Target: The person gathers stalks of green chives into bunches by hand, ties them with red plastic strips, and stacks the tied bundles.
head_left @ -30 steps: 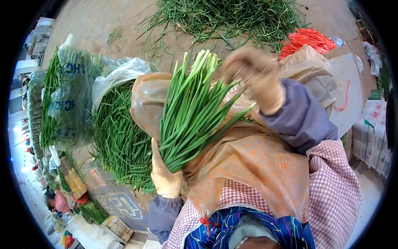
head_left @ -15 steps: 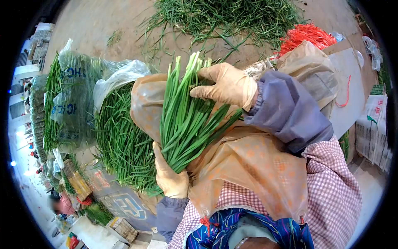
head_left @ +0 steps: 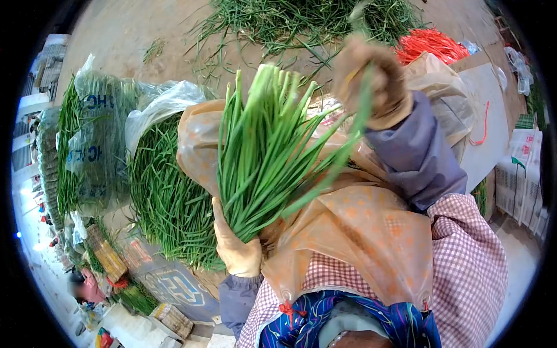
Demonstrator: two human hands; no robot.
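A bunch of garlic chives (head_left: pixel 261 156) lies across my lap, pale cut ends up and green leaves fanning down. My left hand (head_left: pixel 239 252), in a pale glove, is closed around the leaf end at the bottom. Up and to the right of the bunch is my right hand (head_left: pixel 374 81), also gloved and blurred by motion. Its fingers are curled around a single chive stalk (head_left: pixel 364 107), which trails back down toward the bunch.
Plastic bags of chives (head_left: pixel 104 151) and an open chive heap (head_left: pixel 168 197) stand at left. Loose trimmings (head_left: pixel 313 23) cover the floor ahead. Red ties (head_left: pixel 429 47) lie at upper right near a grey board (head_left: pixel 493 133). A plastic apron (head_left: pixel 360 232) covers my lap.
My right hand has left the top of the bunch and moved up and right, pulling a stalk with it. The cut ends are spread wider; my left hand has stayed nearly in place.
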